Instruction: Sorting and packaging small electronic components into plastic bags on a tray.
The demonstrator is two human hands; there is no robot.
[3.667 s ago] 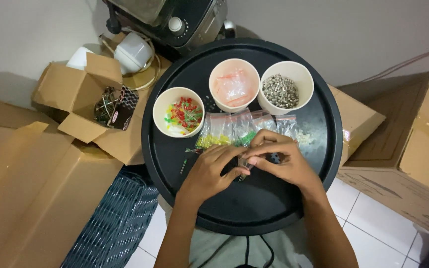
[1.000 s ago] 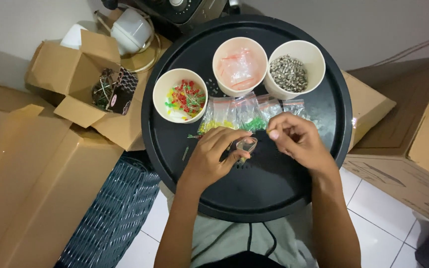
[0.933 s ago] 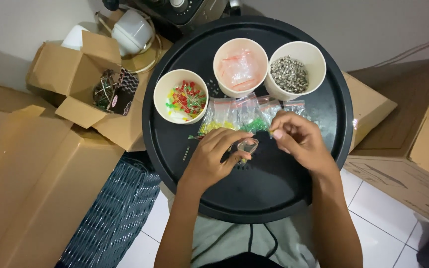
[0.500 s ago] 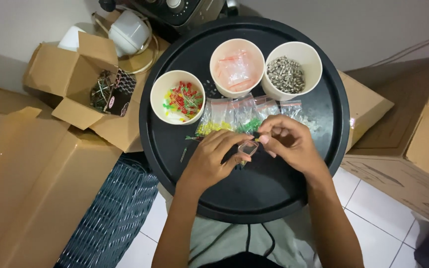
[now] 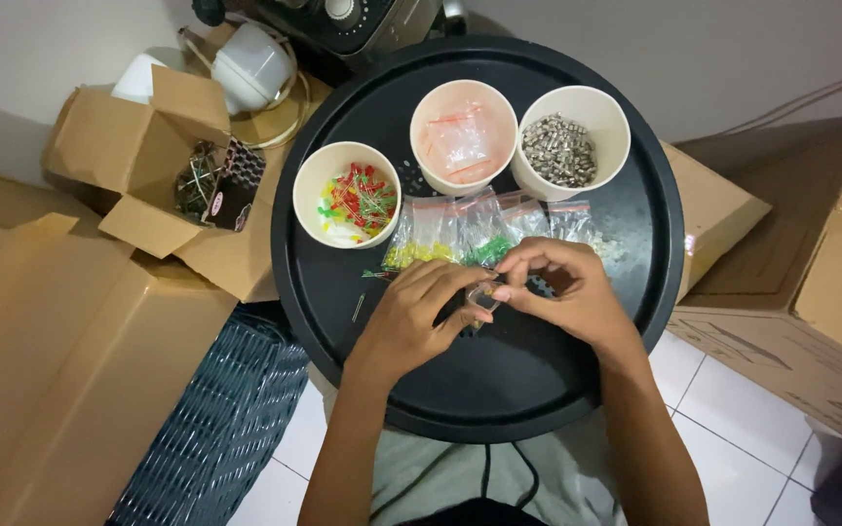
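Over a round black tray, my left hand and my right hand meet, both pinching a small clear plastic bag between the fingertips. Just beyond the hands lies a row of small zip bags holding yellow, green and pale pieces. Three white cups stand at the tray's far side: one with mixed red, green and yellow LEDs, one with empty bags, one with small grey parts. A loose LED lies left of my left hand.
An open cardboard box with parts sits left of the tray, with more cardboard boxes on both sides. A dark woven basket stands at lower left. A white kettle and a dark appliance are behind the tray.
My right hand has come back from slightly apart to meet the left, and both now pinch the small clear bag. The view has shifted slightly.
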